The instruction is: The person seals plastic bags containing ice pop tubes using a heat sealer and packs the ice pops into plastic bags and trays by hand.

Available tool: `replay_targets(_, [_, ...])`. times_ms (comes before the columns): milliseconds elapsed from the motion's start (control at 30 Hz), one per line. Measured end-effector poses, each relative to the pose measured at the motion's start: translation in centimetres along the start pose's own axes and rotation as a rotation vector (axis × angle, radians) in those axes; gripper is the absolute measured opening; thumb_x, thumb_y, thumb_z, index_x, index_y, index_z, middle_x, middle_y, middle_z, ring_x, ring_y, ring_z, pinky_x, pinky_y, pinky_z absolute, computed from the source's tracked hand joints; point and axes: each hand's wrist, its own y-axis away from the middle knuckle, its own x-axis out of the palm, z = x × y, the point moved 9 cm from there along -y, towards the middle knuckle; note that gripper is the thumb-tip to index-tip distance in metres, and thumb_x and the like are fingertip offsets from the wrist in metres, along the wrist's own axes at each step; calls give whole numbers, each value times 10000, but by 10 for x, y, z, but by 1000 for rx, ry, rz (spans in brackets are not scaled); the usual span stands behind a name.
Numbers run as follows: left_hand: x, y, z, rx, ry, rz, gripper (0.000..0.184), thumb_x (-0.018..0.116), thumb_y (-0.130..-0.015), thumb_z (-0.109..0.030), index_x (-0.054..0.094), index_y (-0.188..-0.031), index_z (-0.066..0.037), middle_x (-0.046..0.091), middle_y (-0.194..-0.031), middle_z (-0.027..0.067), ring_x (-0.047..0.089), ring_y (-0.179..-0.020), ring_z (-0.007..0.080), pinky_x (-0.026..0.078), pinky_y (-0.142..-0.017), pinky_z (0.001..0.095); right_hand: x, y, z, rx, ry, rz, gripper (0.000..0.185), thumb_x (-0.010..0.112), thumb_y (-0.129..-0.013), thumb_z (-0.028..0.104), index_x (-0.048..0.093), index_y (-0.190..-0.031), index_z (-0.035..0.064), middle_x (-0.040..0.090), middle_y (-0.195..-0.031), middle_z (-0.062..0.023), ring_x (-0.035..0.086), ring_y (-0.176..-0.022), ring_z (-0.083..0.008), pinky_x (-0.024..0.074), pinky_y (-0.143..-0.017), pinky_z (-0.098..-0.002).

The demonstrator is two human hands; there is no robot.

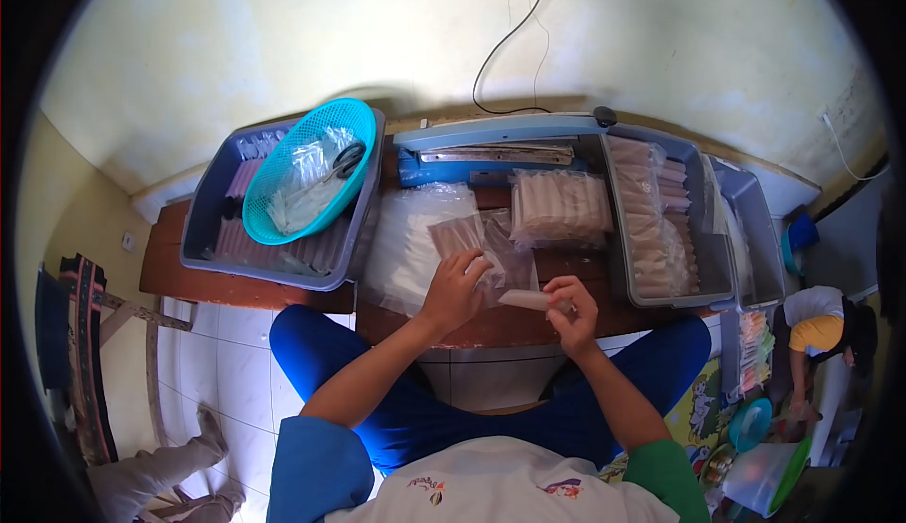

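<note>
My right hand is closed on a pale, tube-shaped packet above the front edge of the brown table. My left hand rests on clear plastic bags, its fingers bent over the lower end of a brownish packet; whether it grips anything is hidden. Under and left of it lies a stack of clear plastic bags. Behind my right hand sits a pile of packed brownish tubes. A blue sealing device with a long arm stands behind the bags.
At left, a grey bin carries a turquoise basket with scissors. Grey bins of tubes stand at right. A cable hangs on the wall. Another person is at lower right; someone's legs show at lower left.
</note>
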Motion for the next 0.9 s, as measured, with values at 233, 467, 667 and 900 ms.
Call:
replay_targets(233, [-12,-7,6,-61,90,-159,123,707,-738,-73,636,-838,-68,607,-939,81,587,-889,290,453,-782,399,49,23,6,-262,404,155,232,714,-697,-21,664,-909,59,592,-989,-136,645,-821,-267,543,-673,-334])
replay_targets(467, [-8,-9,5,-63,100,-194,132,718,-713,-64,641,-820,-64,595,-859,85,586,-819,293,469,-717,383,75,25,-13,-419,648,117,255,711,-732,-10,677,-973,67,577,-977,-124,638,-726,-255,552,-643,-333])
replay_targets(667, [-8,-9,5,-62,119,-207,116,706,-721,-56,641,-816,-65,580,-808,82,580,-766,293,467,-682,386,79,12,-16,-482,742,34,284,720,-698,1,676,-970,70,567,-963,-113,628,-703,-235,542,-611,-328])
replay_targets(900, [-9,-9,9,-78,148,-220,91,696,-744,-83,628,-804,-73,574,-785,77,579,-754,290,455,-672,389,73,20,-18,-497,720,30,287,722,-655,-35,688,-920,67,557,-895,-95,592,-652,-210,524,-563,-305])
